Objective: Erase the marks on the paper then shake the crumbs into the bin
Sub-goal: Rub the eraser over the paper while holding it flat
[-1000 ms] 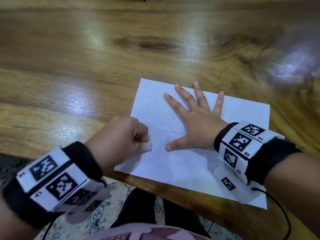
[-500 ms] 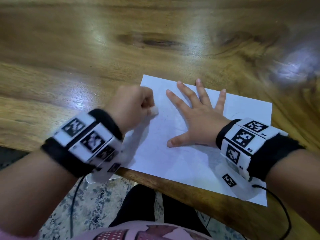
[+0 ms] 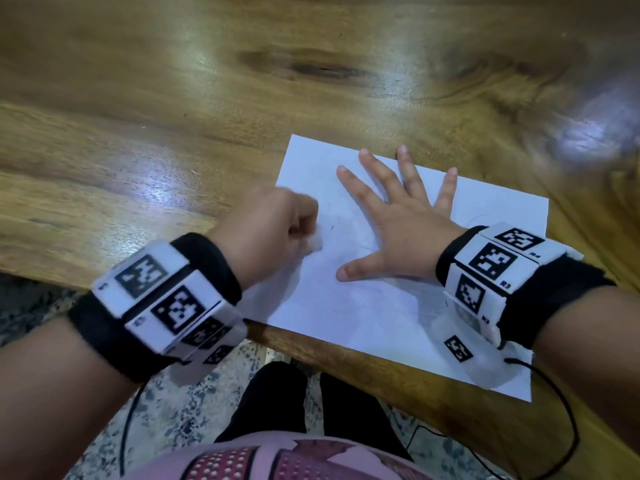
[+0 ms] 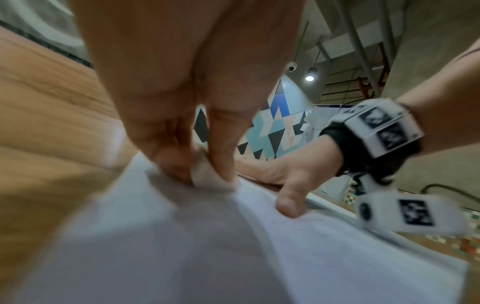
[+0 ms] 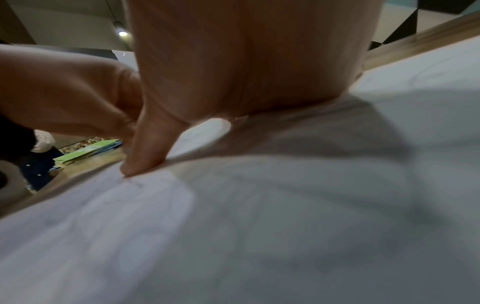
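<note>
A white sheet of paper (image 3: 398,317) lies at the near edge of the wooden table (image 3: 173,116), with faint pencil lines and a small dark mark (image 3: 331,228) on it. My left hand (image 3: 277,230) is curled in a fist and pinches a small white eraser (image 3: 316,243), which it presses onto the sheet's left part. The left wrist view shows the eraser (image 4: 205,174) between thumb and fingers, touching the paper (image 4: 233,246). My right hand (image 3: 398,230) lies flat on the sheet with fingers spread, holding it down. No bin is in view.
The table's near edge (image 3: 346,355) runs just below the paper, with speckled floor (image 3: 52,306) and my legs beneath. A black cable (image 3: 568,410) hangs from my right wrist. Green papers (image 5: 85,152) lie on a surface to the far left.
My left hand slid the eraser away from me up the paper's left part, then a little way back. The right hand has stayed flat on the sheet.
</note>
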Demonstrator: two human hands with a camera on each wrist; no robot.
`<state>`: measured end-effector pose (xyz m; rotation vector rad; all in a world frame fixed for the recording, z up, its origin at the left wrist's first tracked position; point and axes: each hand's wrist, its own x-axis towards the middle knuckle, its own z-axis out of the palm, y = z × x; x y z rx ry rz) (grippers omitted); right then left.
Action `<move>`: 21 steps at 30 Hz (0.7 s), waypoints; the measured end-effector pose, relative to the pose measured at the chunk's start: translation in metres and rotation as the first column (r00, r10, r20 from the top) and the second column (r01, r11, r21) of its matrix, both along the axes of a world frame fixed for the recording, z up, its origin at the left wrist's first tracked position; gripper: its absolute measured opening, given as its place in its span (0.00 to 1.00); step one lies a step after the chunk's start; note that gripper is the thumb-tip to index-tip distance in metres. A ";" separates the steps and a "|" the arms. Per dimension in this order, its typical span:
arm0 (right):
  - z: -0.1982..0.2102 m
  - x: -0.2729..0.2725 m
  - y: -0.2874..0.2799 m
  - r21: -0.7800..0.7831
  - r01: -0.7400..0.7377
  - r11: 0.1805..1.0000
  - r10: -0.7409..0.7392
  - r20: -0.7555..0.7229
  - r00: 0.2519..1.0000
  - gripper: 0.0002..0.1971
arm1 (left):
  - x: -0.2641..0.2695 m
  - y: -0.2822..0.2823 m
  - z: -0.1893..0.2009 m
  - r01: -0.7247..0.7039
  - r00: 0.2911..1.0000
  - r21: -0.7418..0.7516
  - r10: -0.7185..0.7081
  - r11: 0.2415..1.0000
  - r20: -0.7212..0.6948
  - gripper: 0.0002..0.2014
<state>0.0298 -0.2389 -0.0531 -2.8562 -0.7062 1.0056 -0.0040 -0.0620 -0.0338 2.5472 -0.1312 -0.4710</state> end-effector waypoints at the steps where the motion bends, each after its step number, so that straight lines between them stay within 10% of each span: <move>1: 0.000 0.000 0.000 0.003 0.000 1.000 0.000 -0.001 1.000 0.62 | -0.005 0.002 0.001 0.034 0.998 -0.015 -0.035 0.999 -0.059 0.12; 10: 0.001 -0.008 -0.013 0.062 -0.018 0.998 0.017 0.003 1.000 0.65 | 0.007 0.001 0.012 0.046 0.979 -0.005 -0.046 0.999 -0.200 0.07; 15: 0.001 -0.007 -0.011 0.060 0.009 0.998 -0.010 0.013 1.000 0.68 | 0.057 -0.026 0.013 -0.101 0.994 0.000 0.101 0.995 0.027 0.03; 21: -0.001 -0.006 -0.012 0.075 0.005 0.997 -0.006 0.007 1.000 0.69 | -0.007 -0.012 0.005 0.228 0.968 0.003 -0.227 0.974 -0.108 0.09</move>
